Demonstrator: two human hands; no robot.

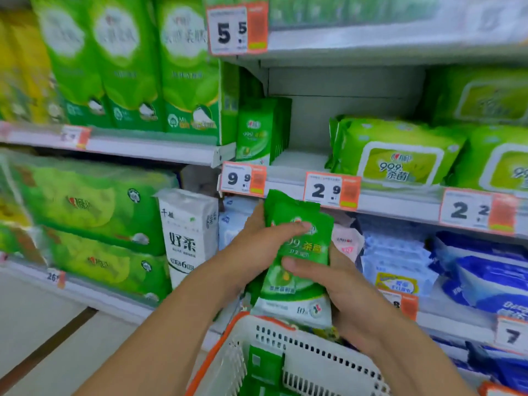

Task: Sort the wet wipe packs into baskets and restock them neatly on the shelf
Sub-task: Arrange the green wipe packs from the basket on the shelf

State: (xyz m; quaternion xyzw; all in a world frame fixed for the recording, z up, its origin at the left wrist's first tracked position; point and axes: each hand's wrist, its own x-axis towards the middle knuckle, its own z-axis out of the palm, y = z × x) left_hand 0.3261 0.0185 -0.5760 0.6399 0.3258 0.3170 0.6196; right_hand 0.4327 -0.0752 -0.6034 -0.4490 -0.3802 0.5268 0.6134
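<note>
Above the basket (pixel 300 347) rim, both hands' fingers (pixel 288 228) grip green wipe packs (pixel 297 252) below a shelf gap (pixel 303 160).

Store aisle. White metal shelving (pixel 380 44), several tiers, pale back panel (pixel 343 90). Orange-and-white price tags (pixel 237 28) clipped along the shelf edges. Light tiled floor (pixel 43 318) with a dark strip (pixel 45 350). Even, bright lighting.

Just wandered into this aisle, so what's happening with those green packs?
A person is restocking wet wipes. Both the left hand and the right hand grip a small bunch of green wipe packs above a white basket. Matching packs stand on the shelf above, beside an open gap.
</note>
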